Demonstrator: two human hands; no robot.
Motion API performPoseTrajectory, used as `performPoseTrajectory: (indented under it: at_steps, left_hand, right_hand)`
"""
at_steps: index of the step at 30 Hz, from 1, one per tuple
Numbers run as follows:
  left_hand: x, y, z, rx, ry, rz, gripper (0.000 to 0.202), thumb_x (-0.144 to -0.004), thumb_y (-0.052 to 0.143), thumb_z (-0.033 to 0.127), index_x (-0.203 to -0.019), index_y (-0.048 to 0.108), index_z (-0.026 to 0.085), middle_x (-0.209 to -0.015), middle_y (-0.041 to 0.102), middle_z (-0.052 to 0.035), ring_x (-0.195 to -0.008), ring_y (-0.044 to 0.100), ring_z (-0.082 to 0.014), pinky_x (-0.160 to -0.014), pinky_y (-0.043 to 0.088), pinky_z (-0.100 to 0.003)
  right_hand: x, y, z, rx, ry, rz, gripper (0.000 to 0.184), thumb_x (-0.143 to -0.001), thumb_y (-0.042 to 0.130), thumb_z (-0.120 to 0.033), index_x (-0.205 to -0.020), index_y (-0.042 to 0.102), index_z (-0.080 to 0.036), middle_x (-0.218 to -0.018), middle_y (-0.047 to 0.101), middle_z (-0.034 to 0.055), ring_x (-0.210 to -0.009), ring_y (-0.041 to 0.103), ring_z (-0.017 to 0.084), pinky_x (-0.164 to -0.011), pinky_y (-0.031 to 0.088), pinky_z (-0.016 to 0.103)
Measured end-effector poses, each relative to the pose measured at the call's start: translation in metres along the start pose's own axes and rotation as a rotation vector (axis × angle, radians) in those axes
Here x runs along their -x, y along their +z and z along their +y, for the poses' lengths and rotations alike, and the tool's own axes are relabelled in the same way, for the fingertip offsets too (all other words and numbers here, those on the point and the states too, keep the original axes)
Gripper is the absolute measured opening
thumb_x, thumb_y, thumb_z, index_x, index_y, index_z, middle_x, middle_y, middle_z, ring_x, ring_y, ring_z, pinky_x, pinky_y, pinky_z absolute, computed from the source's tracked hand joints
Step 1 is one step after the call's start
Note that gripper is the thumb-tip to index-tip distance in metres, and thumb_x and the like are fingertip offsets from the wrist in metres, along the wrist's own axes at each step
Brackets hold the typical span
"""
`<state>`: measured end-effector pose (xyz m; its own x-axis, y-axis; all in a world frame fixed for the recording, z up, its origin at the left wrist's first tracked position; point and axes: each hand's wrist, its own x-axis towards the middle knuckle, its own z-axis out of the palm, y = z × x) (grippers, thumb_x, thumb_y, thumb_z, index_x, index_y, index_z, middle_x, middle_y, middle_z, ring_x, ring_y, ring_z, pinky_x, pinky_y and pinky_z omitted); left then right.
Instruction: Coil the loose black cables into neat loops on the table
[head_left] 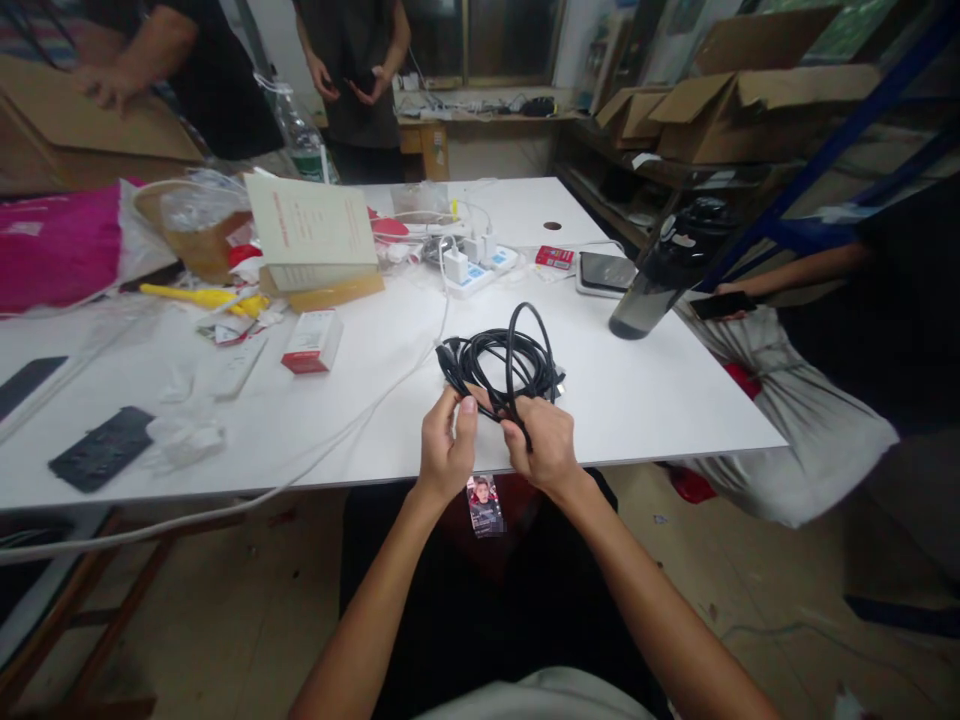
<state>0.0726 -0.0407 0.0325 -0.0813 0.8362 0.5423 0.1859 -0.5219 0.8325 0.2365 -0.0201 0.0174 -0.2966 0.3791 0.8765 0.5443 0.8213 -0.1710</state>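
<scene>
A coiled black cable (504, 362) lies at the near edge of the white table (645, 390), with one loop standing up above the bundle. My left hand (447, 446) pinches a strand at the coil's near left side. Close beside it on the right, my right hand (546, 444) is closed round another strand. Both hands sit at the table's front edge, almost touching each other.
A dark bottle (663, 272) stands to the right, a power strip (480, 268) with chargers behind the coil, a white cable (360, 412) running left. A red-and-white box (312, 342), phones (100, 448), papers and bags lie left. Other people stand behind and sit at right.
</scene>
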Motion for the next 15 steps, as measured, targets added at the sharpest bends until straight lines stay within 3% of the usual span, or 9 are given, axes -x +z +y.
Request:
performPoseTrajectory:
  at_steps: [3,6,11,15]
  left_hand:
    - [0.007,-0.008,0.024,0.039,-0.052,0.075,0.036,-0.113,0.049,0.043,-0.099,0.074,0.022,-0.098,0.076,-0.0062,-0.097,0.071,-0.0227,-0.088,0.055,-0.035]
    - [0.004,-0.021,0.043,0.185,-0.072,0.203,0.032,-0.110,0.054,0.039,-0.099,0.078,0.020,-0.092,0.076,-0.0060,-0.091,0.072,-0.0227,-0.085,0.056,-0.036]
    - [-0.009,-0.058,0.056,0.424,-0.106,0.332,0.028,-0.099,0.067,0.039,-0.099,0.080,0.014,-0.084,0.075,-0.0074,-0.078,0.069,-0.0202,-0.077,0.057,-0.033]
    - [-0.019,-0.097,0.060,0.544,-0.198,0.478,0.027,-0.102,0.062,0.037,-0.099,0.078,0.016,-0.083,0.072,-0.0028,-0.078,0.066,-0.0162,-0.078,0.058,-0.030]
  right_hand:
    - [0.001,-0.031,-0.015,-0.080,0.085,-0.013,0.023,-0.111,0.046,-0.023,-0.125,0.065,-0.021,-0.097,0.077,0.0093,-0.084,0.074,0.023,-0.073,0.057,0.038]
    - [0.000,-0.068,-0.024,-0.048,0.264,0.061,0.030,-0.113,0.044,-0.026,-0.128,0.070,-0.025,-0.109,0.080,0.0089,-0.093,0.077,0.023,-0.082,0.062,0.039]
    - [-0.001,-0.126,-0.011,-0.004,0.596,0.504,0.038,-0.115,0.044,-0.044,-0.112,0.076,-0.024,-0.095,0.080,0.0071,-0.086,0.080,0.027,-0.077,0.064,0.047]
    - [0.019,-0.178,0.017,-0.003,0.692,0.769,0.041,-0.103,0.063,-0.063,-0.091,0.080,-0.028,-0.079,0.076,0.0082,-0.067,0.075,0.029,-0.061,0.059,0.050]
